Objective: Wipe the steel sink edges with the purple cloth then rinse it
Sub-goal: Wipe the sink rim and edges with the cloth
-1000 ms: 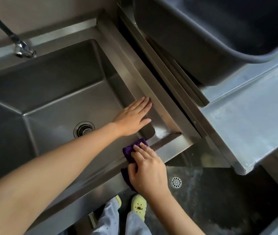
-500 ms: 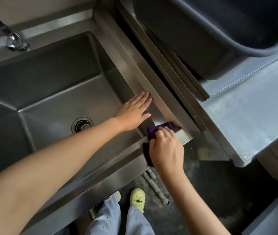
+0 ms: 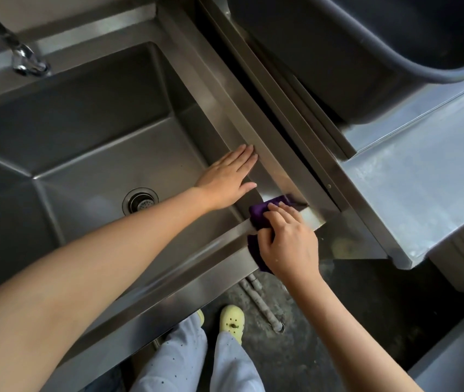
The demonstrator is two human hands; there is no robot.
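Purple cloth [image 3: 262,212] under right hand [image 3: 290,244], sink [image 3: 225,123] corner

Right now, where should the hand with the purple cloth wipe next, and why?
Probably up along the right sink rim, toward the faucet. The right hand presses the purple cloth on the sink's near right corner, so that long steel edge is next in line. The left hand lies flat against the inner wall just below that edge, so it may need to shift.
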